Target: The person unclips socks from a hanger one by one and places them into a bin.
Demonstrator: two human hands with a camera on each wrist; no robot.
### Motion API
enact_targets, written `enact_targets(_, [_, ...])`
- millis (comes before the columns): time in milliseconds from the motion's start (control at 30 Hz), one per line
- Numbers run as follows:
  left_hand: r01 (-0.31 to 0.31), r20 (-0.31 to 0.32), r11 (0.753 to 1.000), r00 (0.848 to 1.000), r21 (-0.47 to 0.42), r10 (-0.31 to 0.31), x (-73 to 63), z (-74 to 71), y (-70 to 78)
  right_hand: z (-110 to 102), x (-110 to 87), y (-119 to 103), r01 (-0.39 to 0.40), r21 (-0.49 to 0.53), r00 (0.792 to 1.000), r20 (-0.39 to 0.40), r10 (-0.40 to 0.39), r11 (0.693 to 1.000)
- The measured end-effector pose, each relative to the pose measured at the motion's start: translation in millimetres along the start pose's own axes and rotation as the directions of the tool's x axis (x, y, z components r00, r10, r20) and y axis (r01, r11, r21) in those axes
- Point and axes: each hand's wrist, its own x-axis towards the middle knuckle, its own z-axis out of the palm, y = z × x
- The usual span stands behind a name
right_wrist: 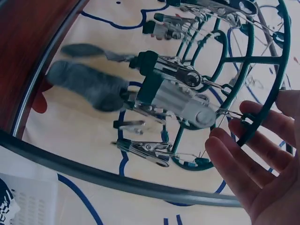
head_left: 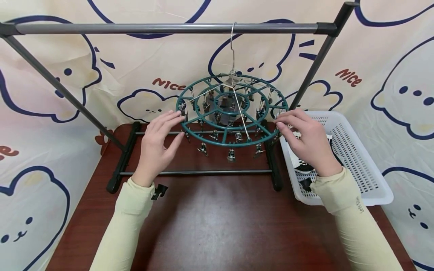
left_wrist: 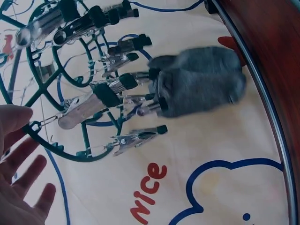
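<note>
A round green clip hanger (head_left: 223,143) hangs by its metal hook from the rack's top bar, with many metal clips around its rings. Grey socks (left_wrist: 206,79) dangle from clips near its middle. At the left of the rim is my left hand (head_left: 157,145), fingers spread and fairly straight, fingertips right at the ring. Across from it, my right hand (head_left: 306,141) has its fingertips at the right side of the rim, fingers relaxed and slightly bent. In the right wrist view, the fingers (right_wrist: 241,164) overlap the ring beside a large clip (right_wrist: 180,101).
A grey rack (head_left: 169,28) with black feet stands on the reddish-brown table (head_left: 217,226). To the right, a white perforated basket (head_left: 359,162) contains black and white fabric items. A small black clip (head_left: 159,192) lies by the left cuff. Patterned cloth (head_left: 40,131) hangs behind.
</note>
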Motion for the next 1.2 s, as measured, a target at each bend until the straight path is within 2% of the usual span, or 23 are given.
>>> enact_targets(100, [-0.048,-0.018,0.999,0.999,-0.016,0.048,-0.6,0.9,5.3,-1.4,1.0,1.6,-0.052,0.005,0.999,0.002,0.052,0.999])
enact_targets(233, [-0.123,-0.025,0.992,0.992,-0.029,0.122,-2.9,2.8,14.9,-1.0,-0.7,-3.2,-0.056,-0.037,0.995,-0.086,0.052,0.998])
enact_targets(367, [-0.189,-0.023,0.982,0.982,-0.026,0.188,-5.9,6.6,27.6,0.7,-0.7,-15.5,0.06,-0.039,0.983,-0.171,-0.066,0.997])
enact_targets(433, [-0.226,-0.019,0.974,0.974,-0.019,0.225,-7.5,9.1,33.9,3.2,0.1,-23.7,0.138,-0.022,0.975,-0.175,-0.14,0.99])
enact_targets(533, [-0.292,-0.008,0.957,0.956,-0.003,0.292,-9.7,13.3,41.6,8.2,-0.7,-34.8,0.232,-0.022,0.963,-0.135,-0.233,0.972])
enact_targets(667, [-0.373,0.012,0.928,0.928,0.016,0.373,-11.2,16.6,49.5,14.8,-3.1,-38.1,0.262,-0.047,0.96,-0.086,-0.265,0.964])
enact_targets(733, [-0.39,0.012,0.921,0.921,0.015,0.39,-11.0,16.1,50.7,16.7,-3.4,-34.7,0.245,-0.052,0.965,-0.081,-0.249,0.968])
enact_targets(800, [-0.379,0.004,0.925,0.925,0.004,0.379,-10.1,14.4,49.7,18.1,-2.9,-29.2,0.229,-0.05,0.969,-0.082,-0.233,0.972])
enact_targets(867, [-0.349,-0.014,0.937,0.937,-0.014,0.349,-8.7,11.8,46.6,18.8,-2.5,-23.1,0.216,-0.048,0.972,-0.081,-0.219,0.975])
enact_targets(1067, [-0.201,-0.046,0.979,0.979,-0.044,0.199,-5.3,3.1,30.7,20.8,-2.2,-8.9,0.162,-0.027,0.982,-0.096,-0.164,0.986])
enact_targets(1200, [-0.11,-0.053,0.993,0.993,-0.044,0.107,-4.1,-1.0,19.8,20.8,-1.0,-3.0,0.107,-0.054,0.99,-0.09,-0.112,0.993])
